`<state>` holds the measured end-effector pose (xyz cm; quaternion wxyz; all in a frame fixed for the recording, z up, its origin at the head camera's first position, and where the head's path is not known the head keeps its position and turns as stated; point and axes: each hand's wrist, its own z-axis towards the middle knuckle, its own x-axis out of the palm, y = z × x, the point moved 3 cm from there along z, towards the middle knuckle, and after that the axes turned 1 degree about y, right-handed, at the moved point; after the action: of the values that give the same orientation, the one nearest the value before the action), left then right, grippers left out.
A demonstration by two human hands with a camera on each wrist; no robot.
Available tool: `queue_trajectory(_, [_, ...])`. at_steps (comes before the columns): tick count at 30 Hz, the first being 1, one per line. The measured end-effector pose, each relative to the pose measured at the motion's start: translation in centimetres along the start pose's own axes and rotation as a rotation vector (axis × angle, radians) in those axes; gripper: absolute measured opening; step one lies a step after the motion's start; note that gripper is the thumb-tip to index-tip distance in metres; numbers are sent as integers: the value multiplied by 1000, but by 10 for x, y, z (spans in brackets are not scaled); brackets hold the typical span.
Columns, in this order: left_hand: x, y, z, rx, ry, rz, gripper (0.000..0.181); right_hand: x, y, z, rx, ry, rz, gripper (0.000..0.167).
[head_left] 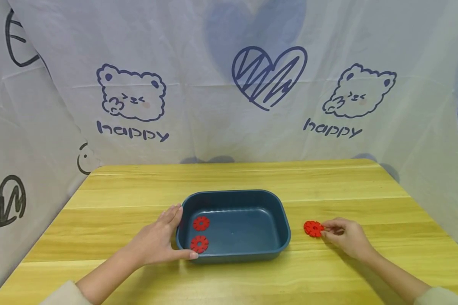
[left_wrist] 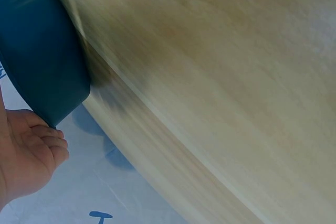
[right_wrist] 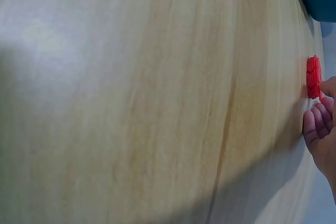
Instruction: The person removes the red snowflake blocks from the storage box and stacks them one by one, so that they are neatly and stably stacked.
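A dark blue plastic basin (head_left: 233,255) stands on the table. Two red snowflake discs (head_left: 201,223) with notched rims lie inside it at the left. My left hand (head_left: 158,239) rests against the basin's left end, fingers along the left wall and thumb stretched along the front rim. Right of the basin, my right hand (head_left: 347,237) pinches the edge of a red snowflake disc (head_left: 321,229) between thumb and finger. More red discs appear stacked with it at the table surface (right_wrist: 313,77); the exact number is hidden.
The wooden table (head_left: 229,284) reaches back to a pale cloth (head_left: 198,55) with printed bears and hearts. That cloth hangs behind the table and on both sides.
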<state>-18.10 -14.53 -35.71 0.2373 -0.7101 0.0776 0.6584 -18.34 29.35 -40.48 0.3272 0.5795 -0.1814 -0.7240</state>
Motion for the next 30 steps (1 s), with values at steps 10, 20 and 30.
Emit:
queue_trajectory(10, [0,0,0,-3,-1,-2,117,0,0,2,4,35,-4,13])
queue_trajectory(20, [0,0,0,0,0,0,116,0,2,3,-16,30,9,13])
queue_trajectory(30, [0,1,0,2,2,-4,116,1,3,4,-38,33,6,13])
